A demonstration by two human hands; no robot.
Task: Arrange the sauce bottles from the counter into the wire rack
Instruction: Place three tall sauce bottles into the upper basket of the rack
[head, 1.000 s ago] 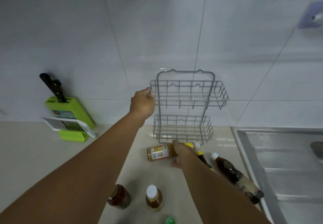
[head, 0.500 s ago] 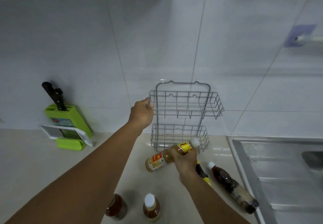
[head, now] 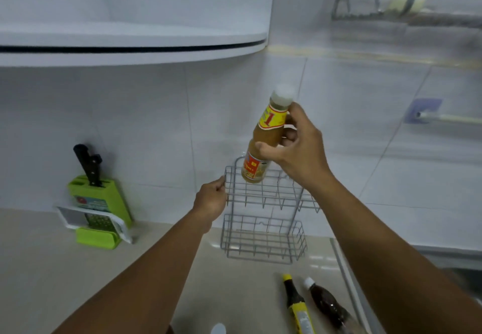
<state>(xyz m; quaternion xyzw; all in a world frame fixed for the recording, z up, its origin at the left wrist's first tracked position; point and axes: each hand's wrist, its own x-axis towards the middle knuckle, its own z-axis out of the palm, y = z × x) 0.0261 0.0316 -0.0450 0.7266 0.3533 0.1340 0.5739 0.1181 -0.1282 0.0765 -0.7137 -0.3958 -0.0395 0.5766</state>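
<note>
A two-tier grey wire rack (head: 263, 239) stands on the counter against the tiled wall. My left hand (head: 211, 200) grips the left edge of its upper basket. My right hand (head: 297, 148) holds an orange-brown sauce bottle (head: 263, 140) with a white cap and yellow-red labels, nearly upright, its base just over the upper basket. Two dark bottles lie on the counter at the lower right: one with a yellow cap and label (head: 296, 305), one with a white cap (head: 328, 305). A white bottle cap (head: 218, 329) peeks in at the bottom edge.
A green knife block (head: 100, 203) with black handles and a grater stands at the left by the wall. A white cabinet (head: 130, 44) overhangs above. The steel sink edge (head: 347, 276) runs along the right, and a wall-mounted rail (head: 443, 118) is at the far right.
My right hand has lifted the orange-brown bottle off the counter and turned it upright above the rack's upper basket. The view has tilted upward. My left hand stays on the rack.
</note>
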